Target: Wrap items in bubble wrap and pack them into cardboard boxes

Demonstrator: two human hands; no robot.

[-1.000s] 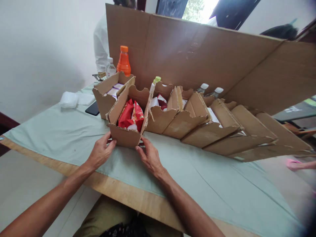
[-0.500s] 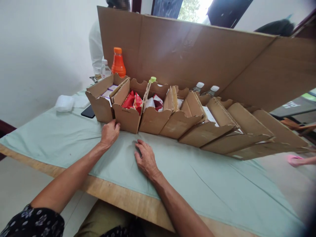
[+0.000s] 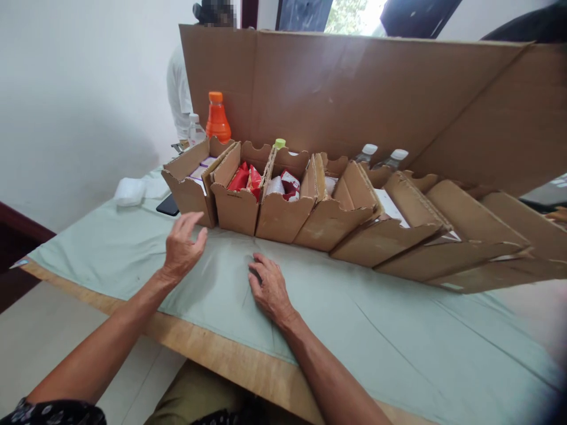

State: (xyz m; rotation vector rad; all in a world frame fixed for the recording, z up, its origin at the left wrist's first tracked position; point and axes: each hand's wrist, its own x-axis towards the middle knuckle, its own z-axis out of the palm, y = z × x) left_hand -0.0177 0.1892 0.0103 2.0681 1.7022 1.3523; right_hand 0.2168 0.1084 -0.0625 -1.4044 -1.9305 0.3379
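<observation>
My left hand (image 3: pixel 183 247) is raised over the cloth in front of the leftmost cardboard bin (image 3: pixel 188 198), fingers apart and holding nothing. That bin has white-and-purple boxes (image 3: pixel 202 168) inside. My right hand (image 3: pixel 271 288) rests on the green cloth (image 3: pixel 354 330) with loosely bent, spread fingers and nothing in them. Ahead of it stands a bin with red packets (image 3: pixel 246 179), and to the right of that a cardboard bin (image 3: pixel 283 219) with a white roll and a dark red-and-white packet (image 3: pixel 290 186). More bins lean to the right along the row.
A tall cardboard panel (image 3: pixel 336 94) stands behind the bins. An orange bottle (image 3: pixel 217 118), a clear bottle (image 3: pixel 195 130) and white-capped bottles (image 3: pixel 367 153) stand between. At the left lie a black phone (image 3: pixel 168 205) and white wrap (image 3: pixel 130 192). A person (image 3: pixel 178 88) is behind the panel.
My left hand has come away from the lower front of the leftmost bins, moving left and up, and its fingers have opened. My right hand stays resting on the cloth. The camera view has shifted slightly.
</observation>
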